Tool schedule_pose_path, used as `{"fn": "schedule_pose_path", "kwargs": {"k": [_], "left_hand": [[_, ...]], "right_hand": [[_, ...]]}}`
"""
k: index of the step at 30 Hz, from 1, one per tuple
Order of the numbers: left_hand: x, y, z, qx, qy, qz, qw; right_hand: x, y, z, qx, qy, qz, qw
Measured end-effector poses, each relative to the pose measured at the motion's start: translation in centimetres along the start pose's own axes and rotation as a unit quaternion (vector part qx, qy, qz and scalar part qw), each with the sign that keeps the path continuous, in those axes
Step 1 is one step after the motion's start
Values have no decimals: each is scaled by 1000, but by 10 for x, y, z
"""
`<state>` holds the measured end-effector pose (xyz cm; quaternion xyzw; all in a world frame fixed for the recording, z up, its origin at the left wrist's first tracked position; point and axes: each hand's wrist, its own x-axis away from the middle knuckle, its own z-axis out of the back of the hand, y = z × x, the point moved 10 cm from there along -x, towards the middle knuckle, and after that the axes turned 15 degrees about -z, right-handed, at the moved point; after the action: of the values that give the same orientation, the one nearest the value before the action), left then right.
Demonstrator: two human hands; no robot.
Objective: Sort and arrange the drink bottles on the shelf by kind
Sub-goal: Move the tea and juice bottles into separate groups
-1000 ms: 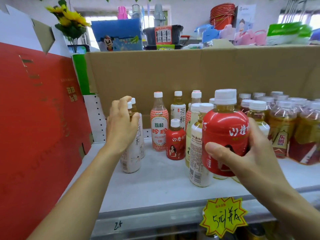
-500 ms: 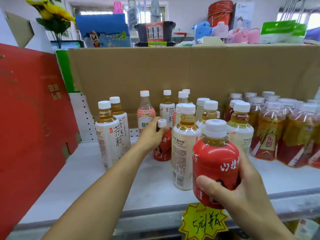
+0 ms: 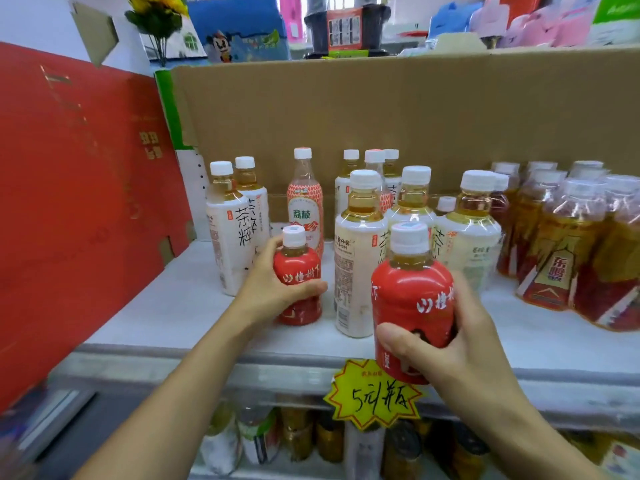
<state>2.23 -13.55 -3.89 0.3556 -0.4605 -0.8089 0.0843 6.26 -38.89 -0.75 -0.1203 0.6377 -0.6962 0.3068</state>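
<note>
Before a brown cardboard backing (image 3: 381,126), the white shelf (image 3: 173,313) carries plastic bottles of amber tea (white caps throughout), and at its front edge the right hand (image 3: 450,344) wraps a glossy red-sleeved bottle (image 3: 412,299) while the left hand (image 3: 266,285) curls round a smaller red bottle (image 3: 299,271) between white-labelled bottles (image 3: 360,265).

yellow price tag (image 3: 375,396) "5元", pink bottle (image 3: 304,209) "荔枝"

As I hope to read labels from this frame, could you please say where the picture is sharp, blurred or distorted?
Head view: the nearer red bottle in the right hand and the farther red bottle in the left hand are fairly sharp; lower-shelf bottles and the bottom-left corner are smeared; the wide lens bows the cardboard backing; glare streaks the shrink-wrapped amber bottles.
</note>
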Motion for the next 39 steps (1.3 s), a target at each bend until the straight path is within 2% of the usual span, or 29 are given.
{"fn": "schedule_pose_path", "kwargs": {"k": [4, 8, 11, 15, 22, 30, 39], "left_hand": [[12, -2, 4, -23, 23, 25, 999], [33, 28, 9, -24, 65, 11, 998], [62, 53, 16, 11, 92, 2, 996], [110, 83, 10, 110, 109, 1, 988], [168, 90, -55, 180, 26, 50, 982], [185, 132, -141, 221, -8, 37, 974], [207, 214, -302, 249, -53, 38, 966]], "right_hand": [[-5, 8, 2, 11, 17, -15, 1000], [-1, 11, 2, 2, 30, -25, 999], [11, 7, 4, -16, 47, -31, 998], [37, 2, 7, -21, 60, -37, 997], [94, 9, 36, -8, 85, -65, 994], [148, 23, 123, 5, 149, -89, 985], [200, 33, 294, 10, 194, -93, 976]]}}
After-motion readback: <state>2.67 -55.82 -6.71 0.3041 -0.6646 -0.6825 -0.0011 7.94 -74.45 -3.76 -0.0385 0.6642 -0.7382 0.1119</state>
